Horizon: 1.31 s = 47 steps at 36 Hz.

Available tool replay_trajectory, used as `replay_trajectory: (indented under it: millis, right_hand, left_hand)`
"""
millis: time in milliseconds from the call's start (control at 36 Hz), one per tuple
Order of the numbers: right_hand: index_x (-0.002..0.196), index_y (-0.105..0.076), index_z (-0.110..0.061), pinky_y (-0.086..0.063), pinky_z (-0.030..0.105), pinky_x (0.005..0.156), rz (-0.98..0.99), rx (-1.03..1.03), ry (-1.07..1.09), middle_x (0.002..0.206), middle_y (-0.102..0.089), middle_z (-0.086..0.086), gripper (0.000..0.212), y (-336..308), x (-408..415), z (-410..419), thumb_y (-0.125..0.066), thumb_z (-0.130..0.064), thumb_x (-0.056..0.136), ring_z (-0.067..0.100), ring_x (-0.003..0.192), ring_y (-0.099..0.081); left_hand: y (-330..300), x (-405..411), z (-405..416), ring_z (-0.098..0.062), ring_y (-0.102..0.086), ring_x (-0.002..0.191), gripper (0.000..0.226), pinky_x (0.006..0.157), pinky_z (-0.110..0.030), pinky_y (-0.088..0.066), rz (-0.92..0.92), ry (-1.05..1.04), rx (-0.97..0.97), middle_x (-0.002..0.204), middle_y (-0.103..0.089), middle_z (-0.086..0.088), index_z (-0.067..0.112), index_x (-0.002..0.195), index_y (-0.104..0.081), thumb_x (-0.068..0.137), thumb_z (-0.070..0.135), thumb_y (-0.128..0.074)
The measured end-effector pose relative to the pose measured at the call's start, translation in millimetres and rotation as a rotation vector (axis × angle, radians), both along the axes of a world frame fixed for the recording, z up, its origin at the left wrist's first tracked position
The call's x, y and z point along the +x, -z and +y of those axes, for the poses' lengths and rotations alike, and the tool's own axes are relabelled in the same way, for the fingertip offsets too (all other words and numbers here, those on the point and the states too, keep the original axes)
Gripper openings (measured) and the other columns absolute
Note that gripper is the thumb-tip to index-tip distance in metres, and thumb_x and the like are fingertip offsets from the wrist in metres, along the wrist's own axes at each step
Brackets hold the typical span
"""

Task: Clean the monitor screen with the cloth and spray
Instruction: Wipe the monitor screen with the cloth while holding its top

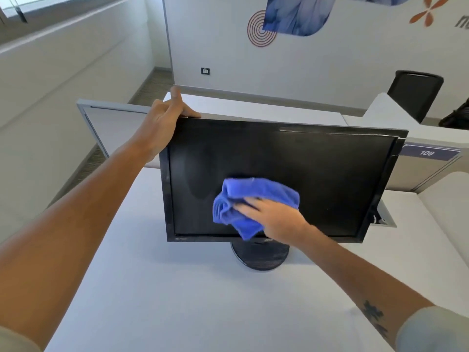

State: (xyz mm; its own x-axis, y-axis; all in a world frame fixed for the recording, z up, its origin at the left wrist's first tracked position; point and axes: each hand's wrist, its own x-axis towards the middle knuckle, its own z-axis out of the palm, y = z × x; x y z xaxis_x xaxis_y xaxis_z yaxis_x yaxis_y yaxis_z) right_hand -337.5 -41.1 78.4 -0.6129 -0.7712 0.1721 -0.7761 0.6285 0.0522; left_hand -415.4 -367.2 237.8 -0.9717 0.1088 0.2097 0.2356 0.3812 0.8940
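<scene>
Black flat-panel monitor [279, 174] stands on its round black base [260, 255] mid-table, screen dark, faint smear left of centre. White matte table [177, 301] carries it. Left hand [165, 118] grips the monitor's top-left corner, fingers curled over the top edge. Right hand [271, 214] presses a crumpled blue microfibre cloth [243, 201] against the lower-middle screen, fingers fairly straight on the cloth; cloth tail hangs over the bottom bezel. Grey-framed partition panel [114, 128] sits behind, far left. Black mesh office chair [416, 95] far right. White wall [228, 47] with blue and orange graphics and a small socket plate [205, 71].
</scene>
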Motion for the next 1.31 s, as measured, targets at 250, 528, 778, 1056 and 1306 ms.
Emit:
replay_trajectory:
  millis: [250, 528, 778, 1056, 1306]
  right_hand:
    - [0.129, -0.068, -0.044, -0.057, 0.034, 0.082, -0.230, 0.156, -0.033, 0.109, -0.075, -0.020, 0.035, 5.2, 13.7, 26.1, -0.067, -0.062, 0.099, -0.001, 0.097, -0.071]
    - [0.159, -0.043, -0.023, -0.053, 0.036, 0.109, 0.467, -0.529, 0.542, 0.150, -0.058, -0.004, 0.059, -55.5, -30.6, 62.0, -0.057, -0.022, 0.102, 0.021, 0.129, -0.059]
    - [0.169, -0.023, -0.016, -0.022, 0.055, 0.132, 0.331, -1.255, 1.144, 0.177, -0.022, 0.014, 0.090, -56.3, -35.5, -9.9, -0.053, 0.009, 0.088, 0.044, 0.162, -0.022]
    - [0.159, -0.045, -0.017, -0.052, 0.042, 0.107, 0.197, -0.509, 0.240, 0.154, -0.055, 0.014, 0.076, -33.2, -29.3, -116.8, -0.068, -0.006, 0.088, 0.028, 0.134, -0.053]
    - [0.161, -0.042, -0.017, -0.036, 0.029, 0.122, 0.479, -0.682, 0.611, 0.156, -0.055, 0.007, 0.080, -78.9, -47.5, -19.2, -0.055, -0.021, 0.082, 0.026, 0.145, -0.050]
  left_hand:
    - [-1.3, 2.0, 3.3, -0.009, -0.065, 0.112, 0.079, 0.118, -0.042, -0.044, 0.036, 0.007, -0.016, 0.099, -0.077, 0.024, 0.028, 0.107, -0.084, 0.111, 0.067, -0.016]
    - [0.1, 0.4, 1.6, 0.003, -0.066, 0.111, 0.075, 0.111, -0.039, -0.046, 0.044, 0.024, -0.007, 0.109, -0.078, 0.021, 0.049, 0.099, -0.085, 0.102, 0.083, -0.019]
    - [3.1, -2.9, -2.0, -0.021, -0.065, 0.124, 0.071, 0.122, -0.059, -0.043, 0.048, 0.019, -0.002, 0.108, -0.077, 0.015, 0.047, 0.099, -0.086, 0.107, 0.075, -0.021]
    - [4.7, -12.4, -2.9, -0.031, -0.070, 0.119, 0.080, 0.111, -0.055, -0.051, 0.052, 0.060, 0.026, 0.112, -0.080, -0.005, 0.039, 0.098, -0.087, 0.096, 0.091, -0.026]
    - [8.5, -11.0, -3.1, -0.007, -0.069, 0.103, 0.071, 0.095, -0.041, -0.049, 0.051, 0.045, 0.043, 0.101, -0.080, 0.016, 0.049, 0.096, -0.085, 0.102, 0.084, -0.024]
